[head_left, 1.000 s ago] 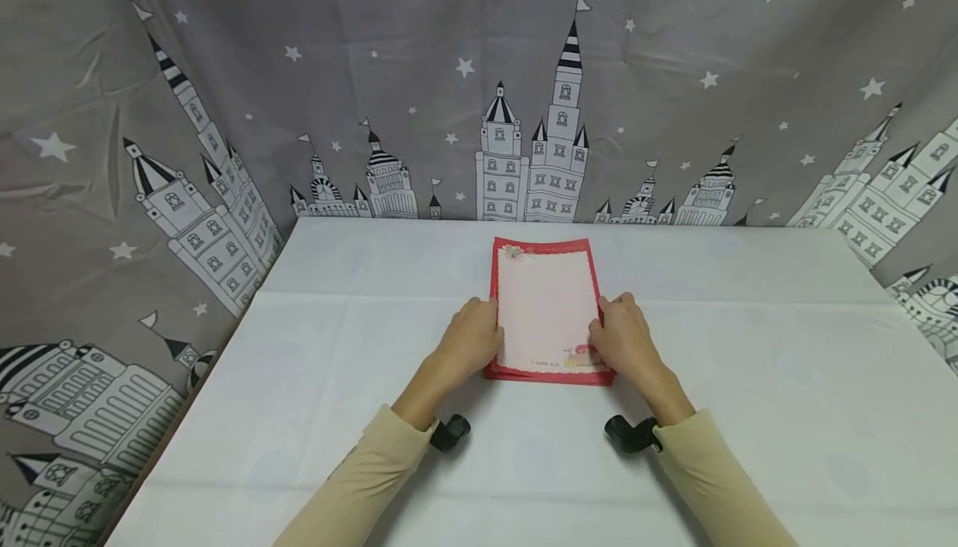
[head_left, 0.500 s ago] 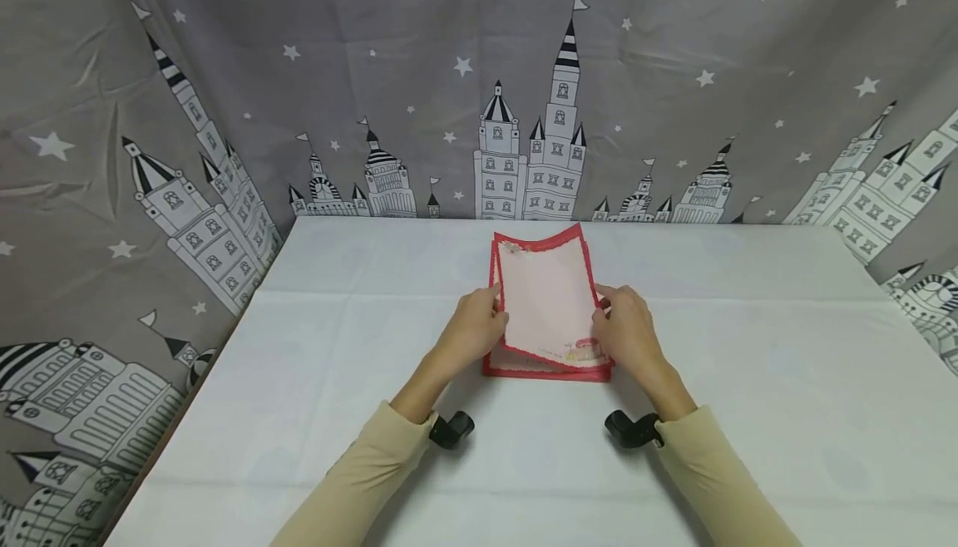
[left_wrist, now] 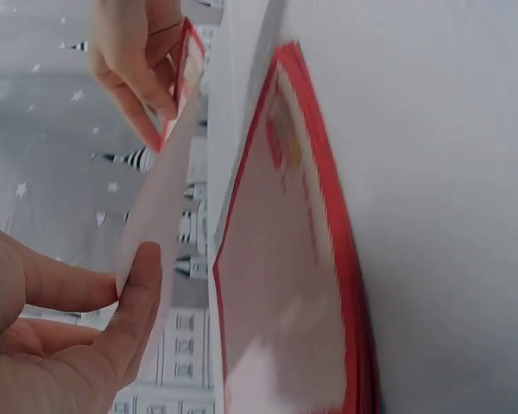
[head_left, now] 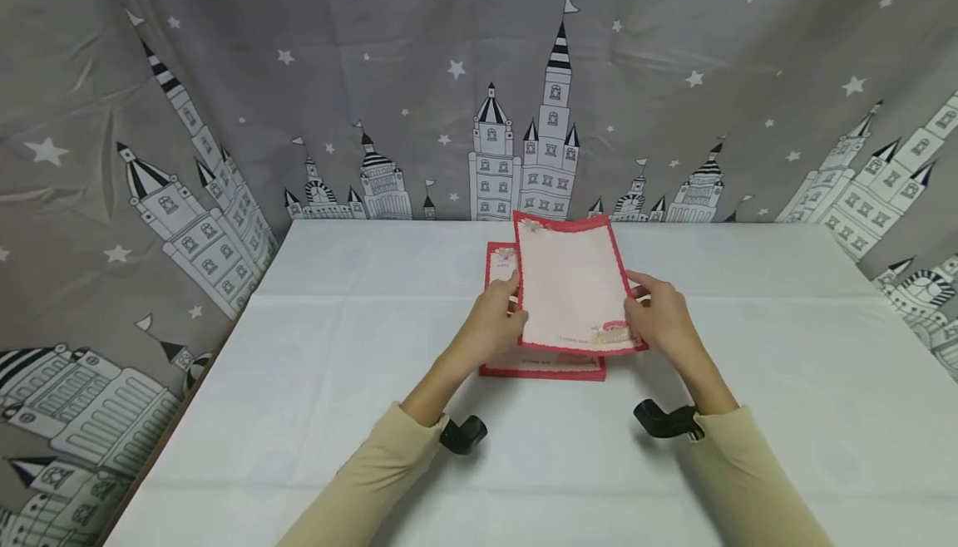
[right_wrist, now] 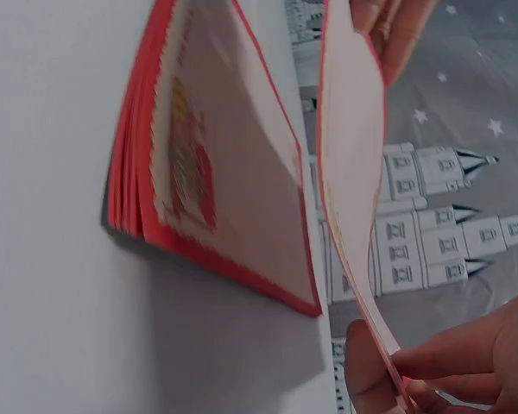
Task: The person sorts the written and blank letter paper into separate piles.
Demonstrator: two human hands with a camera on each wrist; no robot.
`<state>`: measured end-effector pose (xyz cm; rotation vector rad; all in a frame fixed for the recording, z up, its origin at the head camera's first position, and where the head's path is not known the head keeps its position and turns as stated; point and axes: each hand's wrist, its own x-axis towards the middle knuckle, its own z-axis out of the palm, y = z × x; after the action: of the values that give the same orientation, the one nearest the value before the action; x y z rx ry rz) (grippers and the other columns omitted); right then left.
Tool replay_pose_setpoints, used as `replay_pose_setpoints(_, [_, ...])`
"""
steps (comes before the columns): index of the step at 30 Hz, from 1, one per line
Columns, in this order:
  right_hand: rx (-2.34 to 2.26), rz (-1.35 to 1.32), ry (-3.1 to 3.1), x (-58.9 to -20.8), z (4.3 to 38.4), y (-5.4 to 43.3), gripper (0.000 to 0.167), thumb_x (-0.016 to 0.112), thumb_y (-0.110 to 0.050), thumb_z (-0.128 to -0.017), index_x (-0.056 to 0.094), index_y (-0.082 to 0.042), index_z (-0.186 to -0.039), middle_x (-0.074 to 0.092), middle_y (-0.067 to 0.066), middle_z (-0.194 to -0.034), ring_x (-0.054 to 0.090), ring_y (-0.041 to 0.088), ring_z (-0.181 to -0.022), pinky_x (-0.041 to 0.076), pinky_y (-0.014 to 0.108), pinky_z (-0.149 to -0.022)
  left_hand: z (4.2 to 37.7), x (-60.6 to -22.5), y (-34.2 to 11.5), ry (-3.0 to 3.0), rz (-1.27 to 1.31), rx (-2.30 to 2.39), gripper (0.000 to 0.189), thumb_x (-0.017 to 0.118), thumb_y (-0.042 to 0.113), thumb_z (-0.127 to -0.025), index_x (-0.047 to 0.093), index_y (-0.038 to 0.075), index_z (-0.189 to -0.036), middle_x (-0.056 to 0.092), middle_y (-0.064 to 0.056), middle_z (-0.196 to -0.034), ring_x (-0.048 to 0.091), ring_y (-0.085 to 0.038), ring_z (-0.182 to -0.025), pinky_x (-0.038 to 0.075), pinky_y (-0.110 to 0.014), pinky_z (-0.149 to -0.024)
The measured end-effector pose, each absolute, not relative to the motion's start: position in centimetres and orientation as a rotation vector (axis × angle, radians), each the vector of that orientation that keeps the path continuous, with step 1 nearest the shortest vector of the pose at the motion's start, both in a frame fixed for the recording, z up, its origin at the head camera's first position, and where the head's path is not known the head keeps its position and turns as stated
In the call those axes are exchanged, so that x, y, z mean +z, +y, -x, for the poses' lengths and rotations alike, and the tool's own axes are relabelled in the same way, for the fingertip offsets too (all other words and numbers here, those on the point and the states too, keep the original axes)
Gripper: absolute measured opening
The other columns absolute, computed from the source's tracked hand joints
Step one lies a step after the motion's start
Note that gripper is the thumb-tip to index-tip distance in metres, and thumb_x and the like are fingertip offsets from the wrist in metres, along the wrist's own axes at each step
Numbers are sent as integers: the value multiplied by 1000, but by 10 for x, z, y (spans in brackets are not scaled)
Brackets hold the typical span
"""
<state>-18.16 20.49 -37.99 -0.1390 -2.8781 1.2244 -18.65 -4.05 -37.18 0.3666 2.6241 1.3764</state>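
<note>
A pale pink sheet of letter paper with a red scalloped border is held up over a stack of like sheets. My left hand pinches its left edge between thumb and fingers. On the right edge, my right hand pinches it near the lower corner. Small printed drawings mark two of its corners. In the left wrist view, the raised sheet stands apart from the stack. Several red-edged layers show along the stack's side in the right wrist view, and the raised sheet bows between both hands.
A white cloth covers the table. Behind it hangs a grey curtain printed with white stars and castles. Black wrist cameras sit at the cuffs of the beige sleeves.
Both hands have lifted the top sheet off the stack and shifted it to the right. The stack underneath has come into view at its left and lower sides.
</note>
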Motion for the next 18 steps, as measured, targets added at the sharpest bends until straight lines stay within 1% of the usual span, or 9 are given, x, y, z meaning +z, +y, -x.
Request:
replay_pose_setpoints(2, [1224, 167, -2875, -377, 180, 215, 55, 50, -6, -100, 45, 6, -154, 58, 30, -128, 59, 37, -100, 47, 31, -63, 186, -373, -32, 2587, -368, 1396, 69, 64, 0, -99, 31, -7, -159, 55, -23, -137, 61, -28, -110, 57, -36, -87])
replay_pose_setpoints(5, [1219, 189, -2860, -375, 176, 234, 55, 50, -5, -100, 44, 7, -154, 57, 32, -129, 59, 40, -104, 47, 30, -64, 184, -377, -15, 2520, -360, 1428, 72, 65, 0, -98, 29, -6, -160, 56, -22, -124, 60, -21, -87, 55, -29, -70])
replay_pose_setpoints(6, [1210, 198, -2853, -374, 174, 241, 55, 50, -5, -100, 45, 7, -153, 56, 32, -130, 59, 40, -105, 46, 29, -64, 183, -379, -9, 2497, -355, 1437, 72, 66, 0, -98, 30, -7, -160, 55, -20, -118, 59, -18, -78, 53, -26, -64])
replay_pose_setpoints(8, [1198, 217, -2835, -374, 170, 255, 54, 50, -5, -100, 45, 9, -152, 55, 33, -130, 59, 41, -103, 46, 27, -62, 181, -384, 5, 2462, -352, 1458, 64, 68, 2, -97, 41, -9, -154, 56, -16, -106, 54, -14, -66, 48, -22, -56])
replay_pose_setpoints(10, [1188, 237, -2822, -375, 165, 267, 53, 50, -4, -100, 45, 11, -151, 54, 35, -130, 60, 39, -98, 47, 25, -59, 178, -391, 18, 2416, -347, 1495, 46, 69, 2, -97, 54, -10, -139, 58, -12, -91, 51, -12, -56, 44, -20, -49])
replay_pose_setpoints(11, [1183, 246, -2819, -375, 163, 273, 52, 50, -4, -100, 46, 11, -150, 54, 35, -130, 60, 38, -96, 47, 25, -58, 177, -394, 24, 2401, -346, 1510, 33, 69, 1, -96, 60, -9, -126, 58, -9, -84, 52, -10, -54, 43, -19, -49])
replay_pose_setpoints(13, [1182, 261, -2820, -376, 159, 284, 51, 49, -3, -101, 45, 13, -149, 53, 36, -130, 60, 35, -92, 48, 25, -55, 175, -400, 34, 2392, -369, 1534, 8, 69, -1, -95, 62, -4, -98, 57, -4, -68, 48, -7, -52, 38, -18, -48])
replay_pose_setpoints(15, [1170, 277, -2829, -377, 155, 292, 51, 49, -3, -101, 45, 14, -149, 52, 37, -129, 60, 34, -89, 48, 25, -54, 173, -405, 43, 2389, -402, 1543, 18, 67, -4, -94, 56, 2, -82, 51, -1, -59, 45, -7, -50, 35, -18, -47])
replay_pose_setpoints(18, [1131, 303, -2849, -378, 150, 302, 51, 48, -3, -101, 44, 15, -149, 51, 38, -129, 59, 33, -89, 47, 25, -55, 173, -409, 54, 2414, -489, 1512, 30, 64, -8, -91, 46, 6, -72, 43, 3, -55, 39, -5, -49, 30, -18, -46])
